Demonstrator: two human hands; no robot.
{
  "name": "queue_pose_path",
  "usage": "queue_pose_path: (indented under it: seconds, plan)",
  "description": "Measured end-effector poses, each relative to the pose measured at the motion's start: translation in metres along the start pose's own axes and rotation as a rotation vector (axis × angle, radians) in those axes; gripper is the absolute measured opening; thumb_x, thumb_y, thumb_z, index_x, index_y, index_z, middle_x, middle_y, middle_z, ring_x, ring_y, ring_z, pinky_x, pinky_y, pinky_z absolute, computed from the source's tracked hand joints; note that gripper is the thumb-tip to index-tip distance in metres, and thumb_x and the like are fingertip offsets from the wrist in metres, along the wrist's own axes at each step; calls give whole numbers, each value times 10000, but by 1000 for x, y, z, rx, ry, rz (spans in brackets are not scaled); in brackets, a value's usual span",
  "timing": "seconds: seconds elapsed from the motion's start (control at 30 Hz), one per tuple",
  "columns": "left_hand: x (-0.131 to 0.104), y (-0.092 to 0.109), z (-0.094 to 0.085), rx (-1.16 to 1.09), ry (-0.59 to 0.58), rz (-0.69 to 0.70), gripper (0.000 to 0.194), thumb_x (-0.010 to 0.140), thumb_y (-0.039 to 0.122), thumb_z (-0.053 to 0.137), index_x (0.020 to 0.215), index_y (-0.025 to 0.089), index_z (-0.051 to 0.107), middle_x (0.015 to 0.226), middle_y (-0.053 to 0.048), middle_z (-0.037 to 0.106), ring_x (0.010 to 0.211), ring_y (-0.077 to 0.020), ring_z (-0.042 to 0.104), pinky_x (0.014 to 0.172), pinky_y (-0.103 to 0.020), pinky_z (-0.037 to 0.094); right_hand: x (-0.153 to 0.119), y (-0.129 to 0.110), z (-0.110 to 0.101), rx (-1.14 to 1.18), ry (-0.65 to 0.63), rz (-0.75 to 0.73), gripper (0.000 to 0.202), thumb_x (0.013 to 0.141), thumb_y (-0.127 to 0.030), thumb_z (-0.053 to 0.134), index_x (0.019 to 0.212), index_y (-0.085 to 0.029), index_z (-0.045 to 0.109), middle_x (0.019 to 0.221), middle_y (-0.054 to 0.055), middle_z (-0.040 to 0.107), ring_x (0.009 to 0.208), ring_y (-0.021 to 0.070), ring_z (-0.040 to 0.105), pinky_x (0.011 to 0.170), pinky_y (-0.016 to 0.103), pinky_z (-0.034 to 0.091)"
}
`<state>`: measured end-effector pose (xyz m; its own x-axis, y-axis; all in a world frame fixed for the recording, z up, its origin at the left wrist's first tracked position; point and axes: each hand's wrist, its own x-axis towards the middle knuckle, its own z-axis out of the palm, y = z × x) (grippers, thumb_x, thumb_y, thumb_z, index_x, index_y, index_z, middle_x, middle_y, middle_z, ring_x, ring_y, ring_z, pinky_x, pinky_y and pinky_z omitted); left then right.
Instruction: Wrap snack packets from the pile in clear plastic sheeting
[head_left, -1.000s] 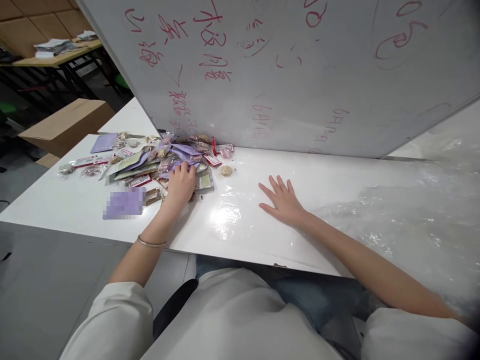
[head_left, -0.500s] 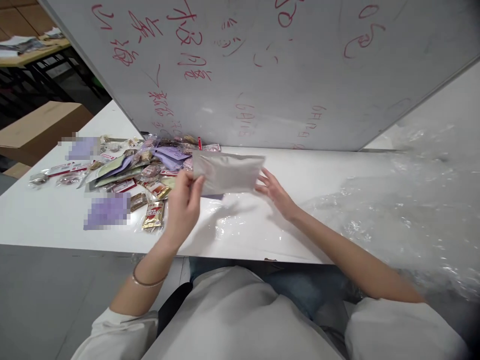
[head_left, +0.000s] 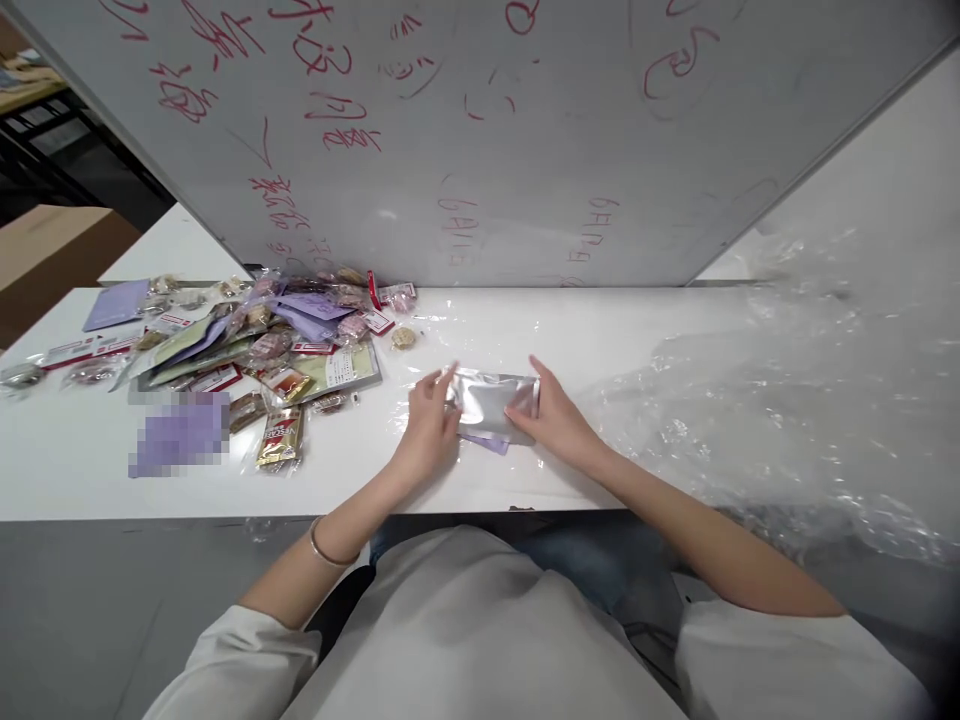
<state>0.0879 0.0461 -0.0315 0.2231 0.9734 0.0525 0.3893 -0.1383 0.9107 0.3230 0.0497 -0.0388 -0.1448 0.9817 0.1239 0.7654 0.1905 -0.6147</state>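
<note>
A flat silver foil pouch (head_left: 486,402) lies low over the table in front of me, held level between both hands. My right hand (head_left: 561,422) grips its right end, thumb on top and fingers along the far side. At the left end, my left hand (head_left: 429,425) has its fingers curled around the edge, thumb on the near side. From under the pouch's near edge pokes a purple packet (head_left: 491,443). Shiny clear plastic shows around the pouch; its outline is hard to make out.
Left of my hands, a heap of wrapped snacks includes purple packets (head_left: 307,318), a green pouch (head_left: 341,368) and a gold coffee sachet (head_left: 281,437). A whiteboard (head_left: 420,200) stands behind the table (head_left: 360,480). Clear plastic film (head_left: 787,400) is bunched at right. A cardboard box (head_left: 60,255) sits far left.
The silver pouch has come down and slightly right, from raised in my left hand to low over the purple packet. My right hand has closed on its right end. The view has shifted right.
</note>
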Motion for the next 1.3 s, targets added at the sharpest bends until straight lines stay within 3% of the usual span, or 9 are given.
queue_pose_path:
  seconds: [0.13, 0.23, 0.33, 0.57, 0.67, 0.77, 0.9, 1.1, 1.3]
  plan:
    - [2, 7, -15, 292, -256, 255, 340, 910, 167, 476, 1159, 262, 687, 1405, -102, 547, 1421, -340, 362, 1156, -569, 267, -8, -20, -13, -263, 80, -259, 529, 920, -360, 572, 1407, -166, 501, 1483, 235, 439, 1395, 409, 407, 1046, 615, 430]
    - [4, 15, -30, 334, -464, 314, 414, 910, 264, 537, 1316, 251, 621, 1442, -115, 543, 1409, -331, 413, 1148, -500, 330, -21, -31, -19, -291, -197, -513, 667, 895, -395, 596, 1481, -136, 412, 1520, 221, 429, 1433, 392, 358, 1106, 598, 379]
    - [4, 21, -42, 376, -595, 324, 585, 856, 419, 651, 1406, 241, 559, 1520, -124, 472, 1445, -358, 363, 1177, -489, 286, -36, -36, -17, -409, -391, -595, 897, 785, -461, 701, 1503, -41, 365, 1548, 269, 369, 1454, 474, 267, 1138, 643, 301]
    - [-4, 23, -47, 352, -552, 308, 614, 778, 566, 736, 1343, 362, 611, 1504, -34, 505, 1460, -385, 333, 1217, -537, 156, -56, -44, -9, -640, -334, -690, 745, 805, -196, 714, 1467, -14, 424, 1540, 299, 357, 1415, 508, 326, 1104, 671, 345]
    - [-13, 23, -40, 619, -541, 418, 710, 866, 659, 579, 1463, 283, 493, 1581, -82, 389, 1489, -382, 266, 1221, -529, 157, -61, -40, -20, -651, -357, -688, 665, 843, -101, 613, 1471, -11, 413, 1543, 295, 354, 1425, 466, 339, 1108, 648, 361]
    - [-19, 24, -33, 848, -538, 498, 806, 913, 726, 409, 1510, 184, 413, 1601, -146, 334, 1486, -364, 279, 1220, -492, 192, -63, -32, -35, -599, -451, -666, 773, 754, -75, 666, 1476, -5, 399, 1576, 297, 283, 1455, 429, 299, 1142, 569, 368]
    - [-19, 27, -29, 968, -560, 535, 942, 847, 801, 431, 1503, 125, 404, 1582, -197, 349, 1476, -384, 290, 1196, -484, 262, -63, -22, -37, -649, -393, -682, 645, 813, -39, 592, 1444, -27, 458, 1552, 264, 362, 1418, 384, 398, 1071, 482, 480]
    - [-24, 34, -19, 1038, -577, 462, 881, 827, 572, 637, 1505, 79, 365, 1594, -225, 306, 1476, -417, 270, 1121, -469, 393, -58, -17, -18, -719, -128, -796, 427, 883, -35, 498, 1293, 10, 610, 1343, 256, 606, 1170, 365, 643, 960, 480, 553]
    - [-29, 30, -3, 1187, -510, 521, 550, 907, 88, 438, 1444, -19, 386, 1537, -302, 354, 1449, -427, 319, 1102, -504, 413, -63, -16, -36, -500, -219, -734, 597, 850, -365, 643, 1322, -2, 595, 1433, 246, 534, 1345, 381, 496, 1109, 518, 445]
